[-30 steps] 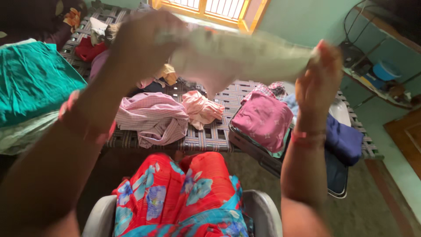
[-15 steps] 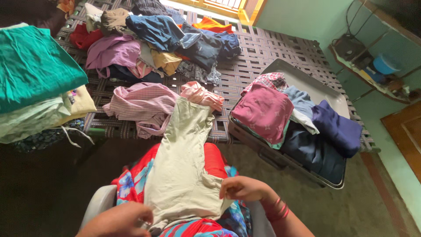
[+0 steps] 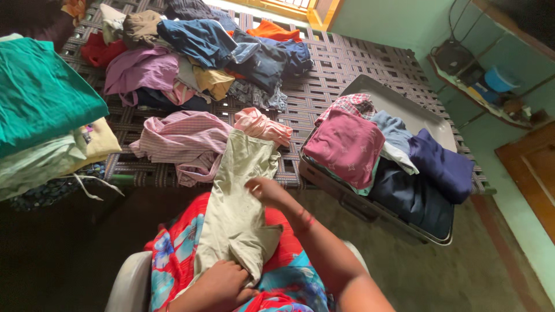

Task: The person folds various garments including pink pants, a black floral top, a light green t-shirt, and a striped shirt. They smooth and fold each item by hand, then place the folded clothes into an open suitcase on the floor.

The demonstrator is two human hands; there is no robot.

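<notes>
A pale cream garment [image 3: 237, 202] lies lengthwise across my lap, its far end resting on the woven cot [image 3: 341, 63]. My left hand [image 3: 217, 284] presses down on the near end of the garment at my lap. My right hand [image 3: 267, 190] lies flat on the garment's right side near its middle, fingers spread. My lap is covered by a red and blue flowered cloth [image 3: 289, 271].
Loose clothes [image 3: 196, 52] are heaped on the cot, with a striped pink shirt [image 3: 182, 138] nearer. A green folded stack [image 3: 40, 98] sits at left. An open suitcase [image 3: 425, 124] at right holds folded maroon, blue and navy clothes. A shelf [image 3: 491, 86] lines the right wall.
The garment, held up and spread in the air a second ago, now lies on my lap. My right hand has slid from the near end up to the garment's middle.
</notes>
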